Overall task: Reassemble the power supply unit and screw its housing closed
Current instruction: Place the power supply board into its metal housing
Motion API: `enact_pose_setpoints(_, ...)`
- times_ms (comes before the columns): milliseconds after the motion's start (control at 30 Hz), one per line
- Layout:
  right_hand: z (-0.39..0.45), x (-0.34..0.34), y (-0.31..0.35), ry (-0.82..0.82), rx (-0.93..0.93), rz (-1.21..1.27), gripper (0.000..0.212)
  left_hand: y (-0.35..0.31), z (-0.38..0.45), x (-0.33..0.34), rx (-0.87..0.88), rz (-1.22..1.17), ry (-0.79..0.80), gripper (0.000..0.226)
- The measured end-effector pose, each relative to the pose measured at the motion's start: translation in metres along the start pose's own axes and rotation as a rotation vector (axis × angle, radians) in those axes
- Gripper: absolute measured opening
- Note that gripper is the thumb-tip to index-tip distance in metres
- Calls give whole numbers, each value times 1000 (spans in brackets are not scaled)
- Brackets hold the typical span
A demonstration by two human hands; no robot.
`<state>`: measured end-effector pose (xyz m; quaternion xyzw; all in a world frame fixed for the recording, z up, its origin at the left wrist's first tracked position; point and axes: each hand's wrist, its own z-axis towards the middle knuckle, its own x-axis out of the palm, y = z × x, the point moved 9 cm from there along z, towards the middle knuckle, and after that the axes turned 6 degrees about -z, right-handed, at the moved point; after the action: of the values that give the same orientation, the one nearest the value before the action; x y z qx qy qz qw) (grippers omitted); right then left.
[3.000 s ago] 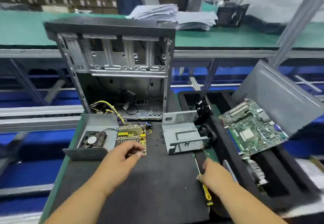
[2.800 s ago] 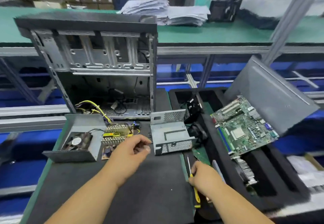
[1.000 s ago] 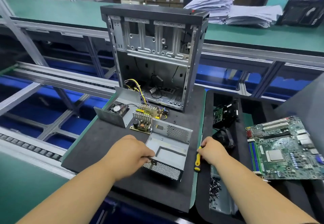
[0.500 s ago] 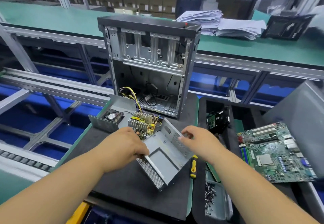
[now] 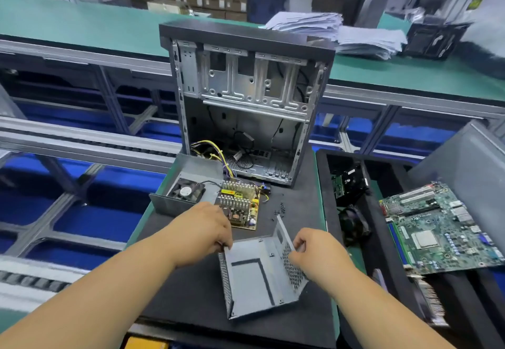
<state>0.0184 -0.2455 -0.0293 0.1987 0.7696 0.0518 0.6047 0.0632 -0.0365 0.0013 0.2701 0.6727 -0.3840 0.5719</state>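
Your left hand (image 5: 203, 230) and right hand (image 5: 317, 247) pinch opposite walls of the cover (image 5: 255, 275), held open side up on the mat (image 5: 191, 294), with board (image 5: 240, 208) and fan tray (image 5: 191, 184) just beyond your left fingers.

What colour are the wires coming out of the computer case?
Mostly yellow wires, with some darker purple ones mixed in, seen in the head view.

housing shell (image 5: 257, 277): matt grey sheet metal (perforated sides) | mat (image 5: 191, 291): matt black foam | computer case (image 5: 246, 89): bare dull metal
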Motion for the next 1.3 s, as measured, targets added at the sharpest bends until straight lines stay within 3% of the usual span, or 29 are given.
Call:
enact_pose_setpoints(333,-4,22,22,-30,100,93,12,38,0,4,-6,-1,22,26)
enact_pose_setpoints(533,0,40,19,80,143,81,15,43,-1,10,-30,-84,-6,35)
enact_pose_setpoints(633,7,35,19,136,123,33,20,47,-7,4,-83,-229,-116,39)
enact_pose_setpoints(867,51,-30,47,-68,-10,-54,17,73,-53,-35,-318,-435,-438,47)
enact_pose_setpoints(1033,87,-41,89,-71,-147,-61,13,99,-86,-40,-491,-568,-533,48)
enact_pose_setpoints(1133,106,-33,114,-40,-204,-129,22,111,-103,-41,-548,-593,-561,45)
enact_pose_setpoints(1300,130,-7,141,38,-267,-221,56,126,-118,-43,-592,-605,-582,42)
